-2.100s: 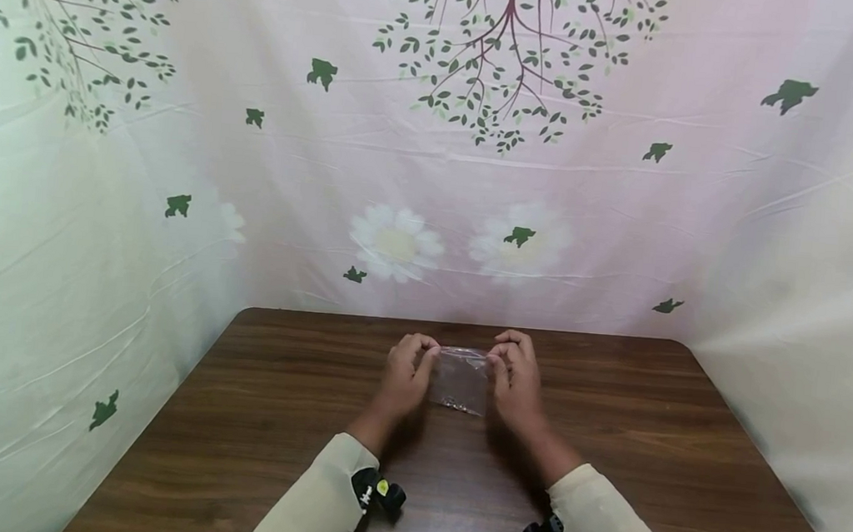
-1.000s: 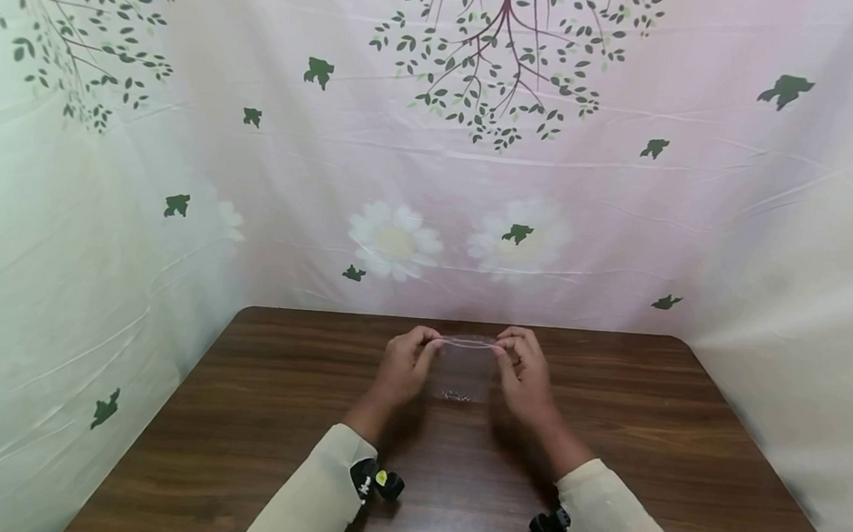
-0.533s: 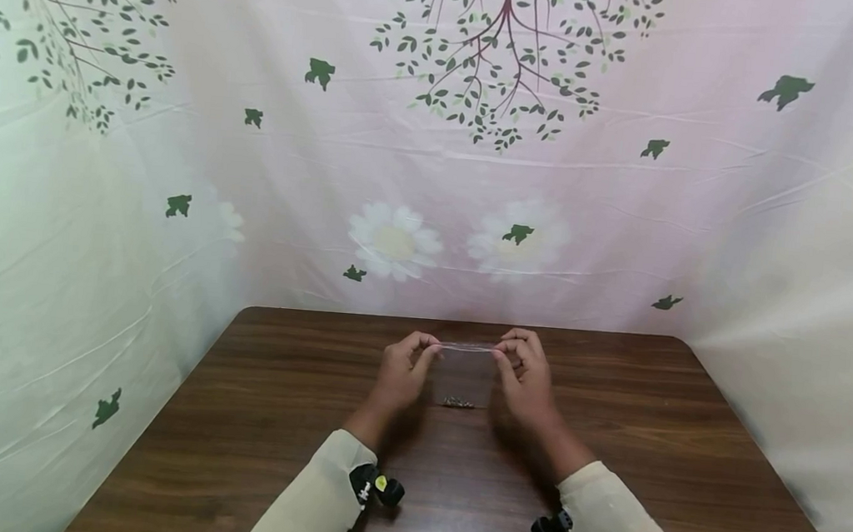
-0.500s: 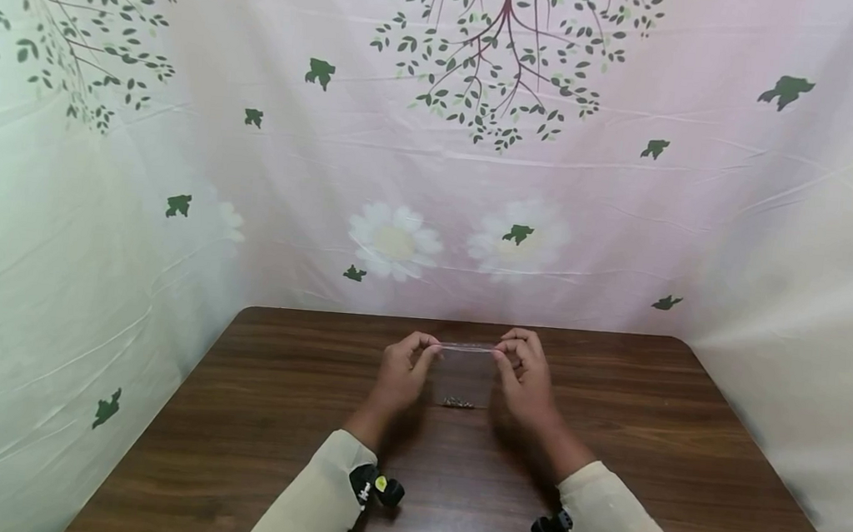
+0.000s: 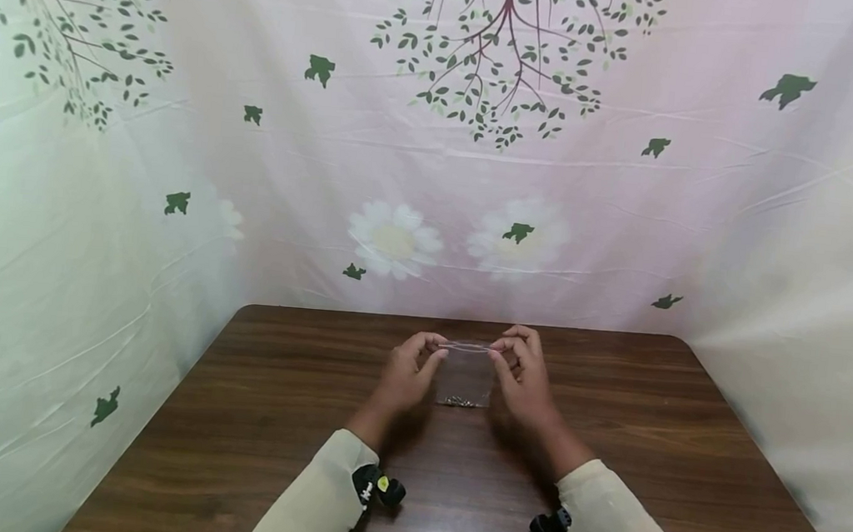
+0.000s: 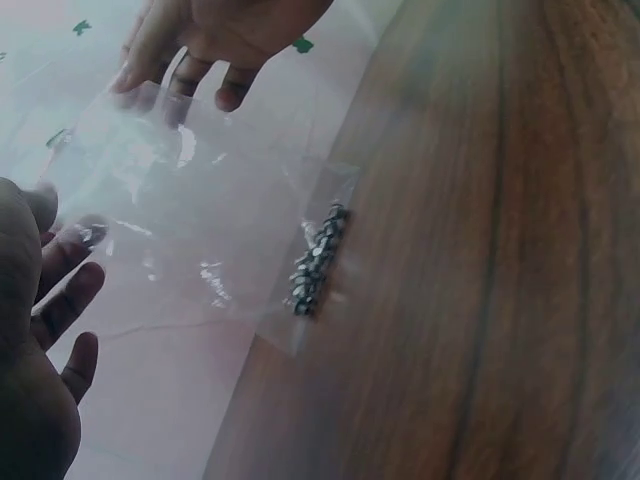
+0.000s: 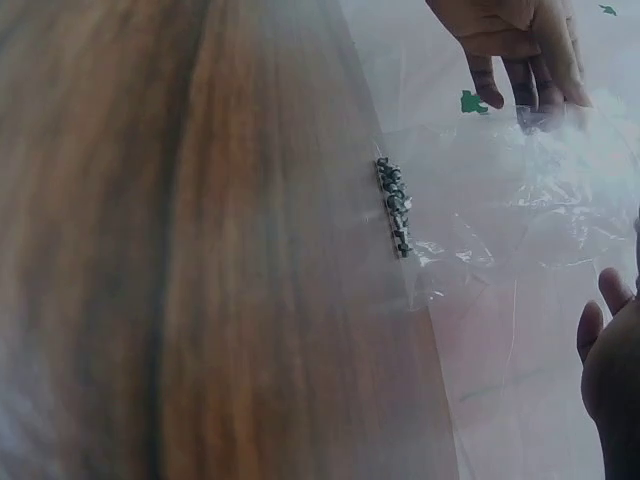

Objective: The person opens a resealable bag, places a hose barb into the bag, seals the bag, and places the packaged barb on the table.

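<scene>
A clear plastic zip bag (image 5: 465,373) hangs upright between my hands, its mouth slightly bowed apart. Small shiny metal pieces, screws by their look (image 7: 396,208), lie in a row along its bottom edge; they also show as a grey cluster (image 6: 318,260) in the left wrist view. My left hand (image 5: 404,374) pinches the bag's upper left corner between thumb and forefinger. At the upper right corner, my right hand (image 5: 524,381) pinches the bag likewise, its other fingers loosely bent. The fingertips at the corners are partly hidden in the wrist views.
Beneath the hands is a dark brown wooden table (image 5: 271,421) with rounded far corners. A pale cloth backdrop (image 5: 434,175) printed with leaves and flowers hangs behind it and along both sides. Black wrist cameras sit at both cuffs.
The bag was tilted at first and now hangs straight, with the metal pieces gathered at its bottom. In the last half second its mouth has bowed apart and the left hand has shifted slightly right.
</scene>
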{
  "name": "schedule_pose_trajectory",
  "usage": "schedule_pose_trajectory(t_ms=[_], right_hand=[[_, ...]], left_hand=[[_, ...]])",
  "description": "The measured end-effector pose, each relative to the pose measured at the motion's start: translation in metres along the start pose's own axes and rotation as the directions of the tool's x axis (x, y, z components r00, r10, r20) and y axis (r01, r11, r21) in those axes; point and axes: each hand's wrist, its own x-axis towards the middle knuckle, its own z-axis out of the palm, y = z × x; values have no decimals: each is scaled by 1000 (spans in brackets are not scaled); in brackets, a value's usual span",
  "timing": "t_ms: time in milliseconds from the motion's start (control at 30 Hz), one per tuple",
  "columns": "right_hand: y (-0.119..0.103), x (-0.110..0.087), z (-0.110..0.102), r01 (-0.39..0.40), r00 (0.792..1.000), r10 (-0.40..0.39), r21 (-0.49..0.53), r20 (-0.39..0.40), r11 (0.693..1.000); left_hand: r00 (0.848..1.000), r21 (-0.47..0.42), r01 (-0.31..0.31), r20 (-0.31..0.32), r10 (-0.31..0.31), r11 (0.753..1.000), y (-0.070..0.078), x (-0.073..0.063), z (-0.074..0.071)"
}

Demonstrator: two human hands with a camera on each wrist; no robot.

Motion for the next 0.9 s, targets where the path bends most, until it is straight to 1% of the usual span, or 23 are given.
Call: schedule_pose_trajectory(t_ms=[67,133,233,367,467,533,633,767,900], right_hand=[[0,0,1,-1,1000,1,10,1,1000],[-1,0,2,-11,1000,11,17,6,1000],[-1,-1,3,-24,1000,24,24,10,999],[-2,-1,4,-36,999,36,25,9,999],[-2,0,3,-38,999,37,19,21,999],[-2,0,3,-40,999,40,18,33,999],[-3,1,4,-54,997,53,17,47,998],[-4,2,6,-71,996,69,25,61,997],[-4,3,8,-81,995,78,38,62,996]], left_hand=[[1000,-15,22,20,-22,1000,-1,0,3],[1000,-33,27,18,-26,999,-1,0,5],[1000,-46,8,-9,-8,999,-1,1,8],[998,-37,-29,-48,28,999,-2,2,9],[998,-25,-40,-58,39,999,-1,3,7],[998,-22,-29,-56,28,999,-1,3,6],[999,-41,-2,-43,0,999,1,4,5],[999,-53,26,-18,-27,998,4,6,7],[999,-29,39,-19,-39,999,6,7,10]])
